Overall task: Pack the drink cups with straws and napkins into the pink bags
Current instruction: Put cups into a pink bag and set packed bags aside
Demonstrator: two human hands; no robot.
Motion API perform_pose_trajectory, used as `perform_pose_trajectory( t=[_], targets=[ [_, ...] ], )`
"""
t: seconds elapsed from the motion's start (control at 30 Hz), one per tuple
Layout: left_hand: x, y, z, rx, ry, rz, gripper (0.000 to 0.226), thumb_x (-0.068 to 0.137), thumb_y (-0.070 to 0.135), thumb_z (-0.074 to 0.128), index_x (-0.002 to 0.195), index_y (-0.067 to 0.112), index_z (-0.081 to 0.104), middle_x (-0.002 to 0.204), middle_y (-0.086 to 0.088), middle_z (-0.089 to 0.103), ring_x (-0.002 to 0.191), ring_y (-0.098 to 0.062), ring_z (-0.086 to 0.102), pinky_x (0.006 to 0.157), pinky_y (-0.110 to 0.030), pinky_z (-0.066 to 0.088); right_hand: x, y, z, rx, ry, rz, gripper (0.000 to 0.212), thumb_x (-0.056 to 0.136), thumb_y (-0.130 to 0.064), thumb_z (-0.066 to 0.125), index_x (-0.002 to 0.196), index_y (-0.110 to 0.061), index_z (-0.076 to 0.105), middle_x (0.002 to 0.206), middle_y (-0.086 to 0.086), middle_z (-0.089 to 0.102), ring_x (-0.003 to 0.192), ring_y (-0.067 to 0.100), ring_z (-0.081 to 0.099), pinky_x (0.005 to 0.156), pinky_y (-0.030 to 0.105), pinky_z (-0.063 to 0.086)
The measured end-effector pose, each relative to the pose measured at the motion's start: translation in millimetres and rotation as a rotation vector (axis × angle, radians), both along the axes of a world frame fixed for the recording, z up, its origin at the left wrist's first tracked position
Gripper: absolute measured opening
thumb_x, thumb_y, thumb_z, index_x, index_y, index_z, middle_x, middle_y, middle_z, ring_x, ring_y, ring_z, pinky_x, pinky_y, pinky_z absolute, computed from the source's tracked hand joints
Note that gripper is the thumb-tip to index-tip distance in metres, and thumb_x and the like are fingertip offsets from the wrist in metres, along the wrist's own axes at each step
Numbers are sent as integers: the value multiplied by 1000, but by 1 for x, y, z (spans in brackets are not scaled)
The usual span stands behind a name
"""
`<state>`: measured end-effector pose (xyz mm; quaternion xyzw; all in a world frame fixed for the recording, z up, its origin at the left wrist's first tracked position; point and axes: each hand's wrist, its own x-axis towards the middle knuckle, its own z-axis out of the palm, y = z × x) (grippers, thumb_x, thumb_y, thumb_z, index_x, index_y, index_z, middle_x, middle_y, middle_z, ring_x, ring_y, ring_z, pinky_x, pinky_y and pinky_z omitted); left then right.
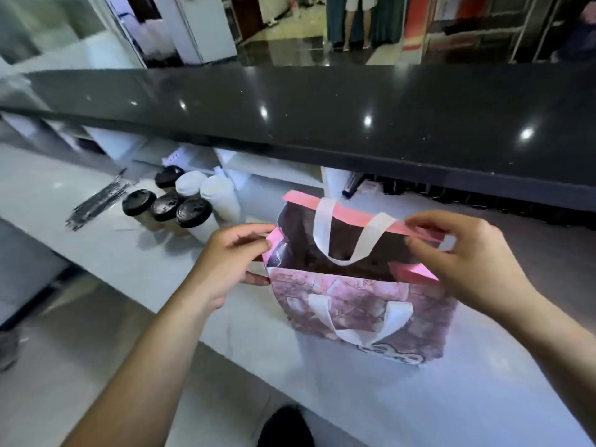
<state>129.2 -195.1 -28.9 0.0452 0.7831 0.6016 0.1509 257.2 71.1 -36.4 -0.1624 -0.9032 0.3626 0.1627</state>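
A pink bag point(364, 304) with white handles stands upright on the white counter point(135, 262), its mouth pulled wide and its dark lining showing. My left hand point(225, 262) pinches the bag's left rim. My right hand point(464, 256) pinches the right rim on the far side. Several drink cups point(180, 208) stand in a cluster to the left of the bag, some with black lids, some with white lids. A bundle of dark wrapped straws point(96, 203) lies on the counter left of the cups. I see no napkins.
A raised black countertop point(322, 104) runs across behind the work surface and overhangs its far edge. A dark rack of small items point(467, 195) sits under it on the right. My dark shoe point(283, 427) shows on the floor below the counter edge.
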Motion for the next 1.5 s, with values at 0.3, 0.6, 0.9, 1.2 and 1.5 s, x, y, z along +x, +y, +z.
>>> perform_pose_trajectory(
  t=[0.3,0.6,0.9,1.2,1.5],
  targets=[
    [-98,-96,-13,58,6,-75,29,95,0,59,104,20,77,98,-3,76,82,-14,67,54,-33,58,-85,-95,3,-46,-7,-77,7,85,-36,71,89,-41,68,84,-30,65,85,-3,62,68,23,44],
    [-180,-136,-28,86,112,-325,31,91,6,67,97,34,78,86,7,75,76,-2,64,62,-10,48,-125,-174,3,-67,-15,-392,8,82,-38,71,89,-41,70,83,-20,70,83,8,64,68,20,45],
    [-182,-149,-38,237,-62,-550,22,90,13,69,108,24,76,99,7,76,83,-6,69,72,-24,56,-109,-211,11,173,-187,-440,53,80,-47,68,130,-33,62,145,-4,51,141,20,39,110,34,30],
    [-242,-176,-45,-81,344,-373,24,92,6,67,109,21,74,102,13,75,96,-4,68,90,-23,53,-106,-228,-19,329,-121,-465,61,80,-59,47,127,-25,66,145,-3,53,145,27,35,110,55,31],
    [-351,-91,-69,-1251,497,-630,84,78,66,62,149,37,28,160,-11,27,149,-30,15,118,-58,4,-105,-226,-23,314,-107,-429,60,80,-57,46,126,-24,66,146,4,54,147,28,32,109,56,32]
  ],
)
